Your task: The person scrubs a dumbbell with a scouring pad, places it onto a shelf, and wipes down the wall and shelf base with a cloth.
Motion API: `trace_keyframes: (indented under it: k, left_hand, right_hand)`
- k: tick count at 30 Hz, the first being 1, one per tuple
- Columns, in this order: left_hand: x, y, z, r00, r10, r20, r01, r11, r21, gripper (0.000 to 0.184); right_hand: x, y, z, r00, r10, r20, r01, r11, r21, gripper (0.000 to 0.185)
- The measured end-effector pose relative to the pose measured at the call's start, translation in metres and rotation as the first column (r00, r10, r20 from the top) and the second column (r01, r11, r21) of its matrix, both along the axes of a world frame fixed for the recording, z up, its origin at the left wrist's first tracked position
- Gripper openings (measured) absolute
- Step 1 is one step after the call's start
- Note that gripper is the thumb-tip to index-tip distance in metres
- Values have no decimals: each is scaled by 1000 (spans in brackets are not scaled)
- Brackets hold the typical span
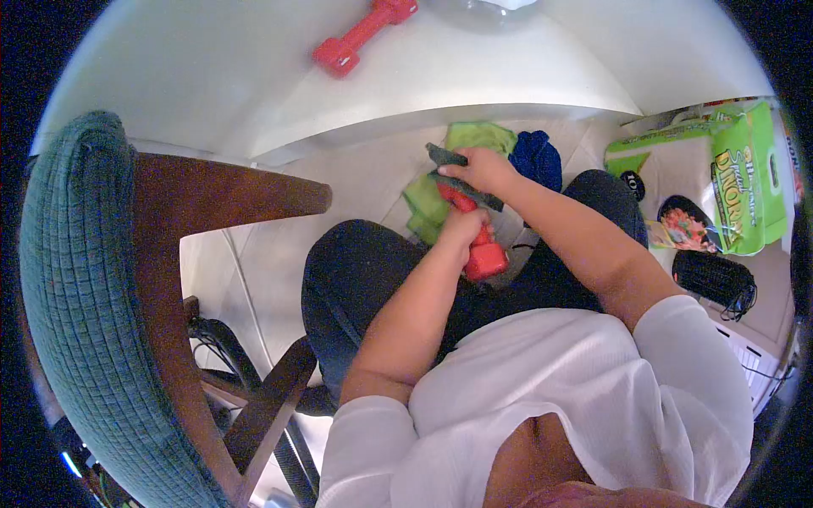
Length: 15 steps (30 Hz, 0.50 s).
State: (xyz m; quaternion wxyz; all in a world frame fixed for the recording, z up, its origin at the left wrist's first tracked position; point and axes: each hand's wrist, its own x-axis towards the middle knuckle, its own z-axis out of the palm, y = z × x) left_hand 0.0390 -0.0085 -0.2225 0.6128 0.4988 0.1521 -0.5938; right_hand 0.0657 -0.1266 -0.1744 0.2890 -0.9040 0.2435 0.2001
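My left hand (466, 230) is wrapped round the handle of a red dumbbell (486, 261), held between my knees with its near end toward me. At the dumbbell's far end, my right hand (489, 172) grips a dark grey cloth (449, 157) that partly covers that end. Below my hands, a light green cloth (426, 212) lies on the floor, partly hidden by my hands and the dumbbell. Just beyond my right wrist sits a bunched dark blue cloth (537, 161). A second red dumbbell (362, 38) rests on the white surface ahead.
A clear rounded container (487, 12) is cut off at the top edge. To the right stand a green printed bag (749, 182) and a black object with cords (716, 281). A wooden chair arm (246, 196) and its teal ribbed cushion (93, 279) rise on the left.
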Motion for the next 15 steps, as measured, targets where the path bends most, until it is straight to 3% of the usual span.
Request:
trace_keyframes:
  k: [1,6,10,13,14,15]
  left_hand:
    - [1,0,2,1000,3,2,-3,1000,5,23]
    - [4,-1,7,999,-5,-52,6,1000,18,24]
    - [-1,0,5,993,-69,94,62,995,72,26]
    - [-7,-5,-8,999,-17,45,15,999,45,26]
    - [-6,-4,-6,1000,-5,29,6,1000,-7,26]
    - [-5,-4,-5,1000,4,13,-3,998,-56,25]
  right_hand:
    - [2,1,2,999,-15,-31,17,999,44,52]
    - [5,-3,-11,987,-47,151,53,998,-36,48]
    - [1,-29,-13,959,-159,236,172,984,-35,47]
    - [-18,-24,3,972,-173,160,122,950,287,45]
    - [-26,-21,-7,965,-81,251,4,956,293,45]
    - [-29,-18,-12,980,-35,197,-20,963,269,58]
